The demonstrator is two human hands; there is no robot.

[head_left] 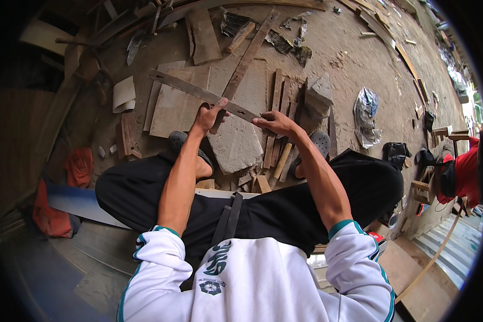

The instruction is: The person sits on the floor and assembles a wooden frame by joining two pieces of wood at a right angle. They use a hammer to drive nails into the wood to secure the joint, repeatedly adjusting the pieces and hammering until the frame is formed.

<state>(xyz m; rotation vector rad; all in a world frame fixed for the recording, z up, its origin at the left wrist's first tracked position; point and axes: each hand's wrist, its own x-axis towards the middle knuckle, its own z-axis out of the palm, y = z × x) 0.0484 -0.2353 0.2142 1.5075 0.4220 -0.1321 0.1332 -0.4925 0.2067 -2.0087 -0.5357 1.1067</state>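
While both hands are up front in the head view, they share one long flat metal strip [198,92], maybe a saw blade or straightedge, can't tell which. It runs diagonally from upper left down to the right, over the floor in front of the knees. The left hand [208,116] has its fingers wrapped around the strip near the middle. The right hand [273,123] pinches the lower right end, fingers narrow on the metal.

Counting stuff: two hands, one strip, two dark sandals [321,141] on the feet. One big flat stone slab [235,144] sits right under the strip between the feet, and one chunkier grey stone block [319,94] is just to the right of it. A bundle of roughly five or six thin wooden slats [278,115] lies between the slab and the block. One long plank [249,53] angles up toward the top.

Container-wise: one crumpled plastic bag [366,115] on the dirt floor [349,53] at right, contents not visible. One red cloth [79,166] lies at left. Another person in red [467,172] is at the far right edge.
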